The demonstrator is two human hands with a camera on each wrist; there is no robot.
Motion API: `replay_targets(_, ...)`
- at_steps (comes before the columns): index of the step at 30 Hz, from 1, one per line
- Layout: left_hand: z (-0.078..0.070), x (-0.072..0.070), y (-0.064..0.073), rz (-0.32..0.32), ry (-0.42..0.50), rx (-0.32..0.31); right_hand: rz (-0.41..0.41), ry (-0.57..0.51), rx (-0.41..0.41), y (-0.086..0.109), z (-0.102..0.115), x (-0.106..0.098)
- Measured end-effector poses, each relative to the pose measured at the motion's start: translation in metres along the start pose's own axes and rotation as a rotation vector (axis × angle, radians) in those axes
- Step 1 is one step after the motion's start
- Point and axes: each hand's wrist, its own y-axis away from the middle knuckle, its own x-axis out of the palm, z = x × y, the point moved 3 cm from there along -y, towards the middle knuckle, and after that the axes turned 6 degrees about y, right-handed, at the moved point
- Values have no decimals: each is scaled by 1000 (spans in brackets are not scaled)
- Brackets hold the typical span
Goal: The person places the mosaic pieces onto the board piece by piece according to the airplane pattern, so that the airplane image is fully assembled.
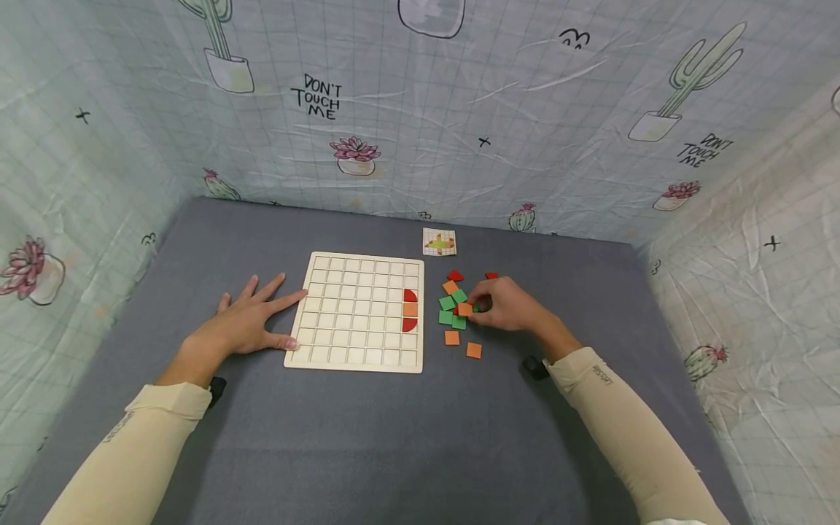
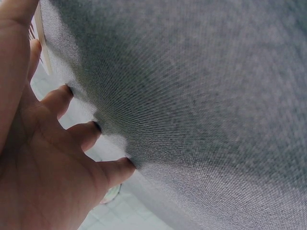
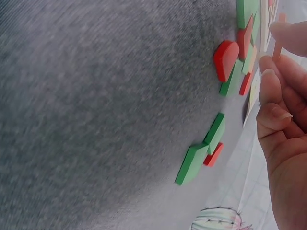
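Note:
My left hand [image 1: 244, 324] lies spread at the left edge of a pale gridded board [image 1: 354, 313], thumb and index finger touching that edge. In the left wrist view the other fingertips of this hand [image 2: 53, 158] meet the grey cloth. On the board's right side sit an orange square [image 1: 410, 310] and two red rounded pieces [image 1: 410, 295], one above and one below it. Right of the board, my right hand [image 1: 508, 305] pinches an orange square tile [image 1: 464, 309] between thumb and finger, over a loose cluster of green tiles [image 1: 446, 303]. The tile [image 3: 278, 45] appears edge-on in the right wrist view.
A small picture card [image 1: 439, 242] lies behind the board's right corner. Loose orange tiles [image 1: 474, 351] lie in front of the cluster. Red pieces [image 1: 455, 275] lie behind it. Patterned cloth walls [image 1: 407, 109] enclose the grey table [image 1: 367, 437] at the back and sides.

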Motion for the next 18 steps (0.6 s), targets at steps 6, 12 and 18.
replay_targets(6, 0, -1, 1, 2, -2, 0, 7, -6, -7, -5, 6, 1)
replay_targets(12, 1, -1, 1, 7, -2, 3, -6, -13, -50, -10, 12, 2)
replay_targets(18, 0, -1, 0, 11, -2, -2, -14, -17, -60, -14, 19, 2)
